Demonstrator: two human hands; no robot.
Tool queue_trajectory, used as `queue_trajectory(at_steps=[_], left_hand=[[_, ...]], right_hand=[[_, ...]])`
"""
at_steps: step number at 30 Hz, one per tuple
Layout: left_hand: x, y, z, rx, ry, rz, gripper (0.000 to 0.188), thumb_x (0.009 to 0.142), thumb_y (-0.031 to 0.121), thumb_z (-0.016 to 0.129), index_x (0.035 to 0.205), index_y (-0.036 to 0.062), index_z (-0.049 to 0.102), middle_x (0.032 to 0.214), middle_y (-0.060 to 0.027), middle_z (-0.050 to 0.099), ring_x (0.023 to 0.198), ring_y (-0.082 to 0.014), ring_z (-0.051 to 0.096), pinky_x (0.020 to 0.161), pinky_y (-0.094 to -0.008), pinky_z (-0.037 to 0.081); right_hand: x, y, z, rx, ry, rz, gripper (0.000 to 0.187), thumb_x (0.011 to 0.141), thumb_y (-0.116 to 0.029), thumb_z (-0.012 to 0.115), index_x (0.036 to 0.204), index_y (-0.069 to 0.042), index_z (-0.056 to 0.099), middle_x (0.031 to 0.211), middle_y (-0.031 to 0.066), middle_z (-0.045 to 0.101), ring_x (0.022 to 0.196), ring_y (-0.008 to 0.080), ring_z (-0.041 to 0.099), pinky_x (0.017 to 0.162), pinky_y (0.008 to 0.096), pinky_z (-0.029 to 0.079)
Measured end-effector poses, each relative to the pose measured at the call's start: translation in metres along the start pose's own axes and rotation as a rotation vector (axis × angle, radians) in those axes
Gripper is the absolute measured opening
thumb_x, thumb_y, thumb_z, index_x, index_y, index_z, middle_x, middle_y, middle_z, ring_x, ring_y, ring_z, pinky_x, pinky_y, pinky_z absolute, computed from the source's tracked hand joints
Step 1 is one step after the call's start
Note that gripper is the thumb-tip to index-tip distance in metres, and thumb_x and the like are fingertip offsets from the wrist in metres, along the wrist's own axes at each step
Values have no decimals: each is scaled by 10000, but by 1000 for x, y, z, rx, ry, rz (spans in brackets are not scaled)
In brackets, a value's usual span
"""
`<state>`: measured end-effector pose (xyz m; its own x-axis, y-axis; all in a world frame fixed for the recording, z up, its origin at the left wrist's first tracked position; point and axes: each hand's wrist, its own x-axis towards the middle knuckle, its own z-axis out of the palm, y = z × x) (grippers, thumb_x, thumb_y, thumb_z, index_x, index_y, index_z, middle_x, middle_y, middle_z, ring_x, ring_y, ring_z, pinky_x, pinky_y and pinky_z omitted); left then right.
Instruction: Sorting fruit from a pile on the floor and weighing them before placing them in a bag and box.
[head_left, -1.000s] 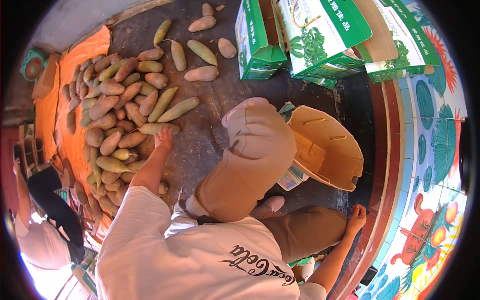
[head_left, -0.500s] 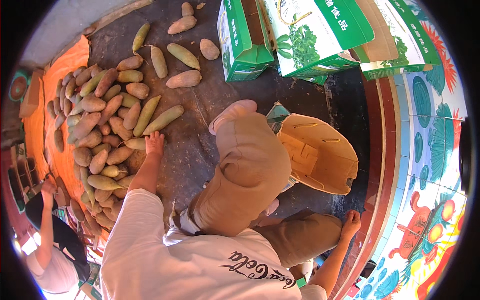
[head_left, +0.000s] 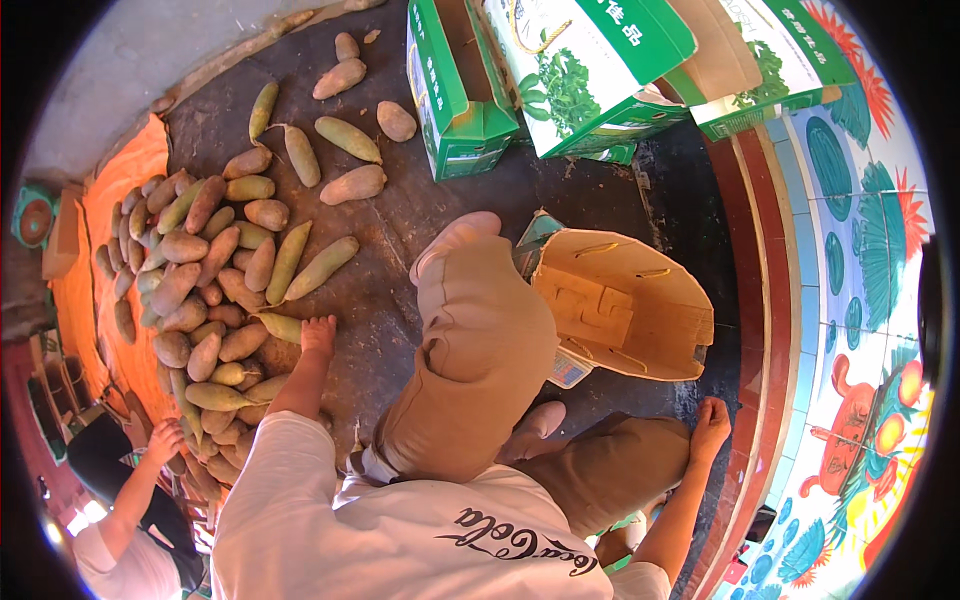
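Observation:
My left hand reaches to the right edge of a pile of radishes, its fingers closed over the right end of a green radish. Just beyond it lie two long green radishes. My right hand rests beside my right knee with its fingers curled in, and nothing shows in it. Between my legs and the tiled wall, an open cardboard carton shows its brown inside and cord handles.
Reddish and green radishes lie heaped on orange sheeting. Several loose ones are scattered on the dark ground sheet. Green-and-white cartons stand at the far side. Another person's hand is at the pile's near left. A painted tile wall borders the right.
The whole view has shifted a little. My left hand stays on the same radish. The other person's hand has moved right and nearer, toward the pile.

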<state>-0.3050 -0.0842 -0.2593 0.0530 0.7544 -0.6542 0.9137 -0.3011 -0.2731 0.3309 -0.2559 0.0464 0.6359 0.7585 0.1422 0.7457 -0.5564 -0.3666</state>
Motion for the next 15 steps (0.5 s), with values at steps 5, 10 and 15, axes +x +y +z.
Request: queue_trajectory(at_steps=[5,10,15], left_hand=[[-11,9,-34,-115,184,25,488,727,209,680,1158,136,464,1084,-67,535,1034,-239,534,856,-368,423],[-26,8,-53,-620,334,-10,576,690,290,728,1163,107,455,1125,-116,521,1057,-297,525,872,-374,441],[-48,18,-80,-741,370,2,579,668,259,754,1121,90,436,1118,-153,529,1047,-321,525,863,-383,442]], right_hand=[[3,-17,3,-51,54,-49,88,853,-88,548,830,-12,586,742,137,602,642,243,591,607,328,469],[5,-39,4,-111,167,-226,62,842,-66,547,864,-21,584,809,147,595,726,323,584,647,370,471],[3,-73,5,13,237,-349,63,821,-38,563,873,-17,590,813,150,589,749,339,579,656,388,469]])
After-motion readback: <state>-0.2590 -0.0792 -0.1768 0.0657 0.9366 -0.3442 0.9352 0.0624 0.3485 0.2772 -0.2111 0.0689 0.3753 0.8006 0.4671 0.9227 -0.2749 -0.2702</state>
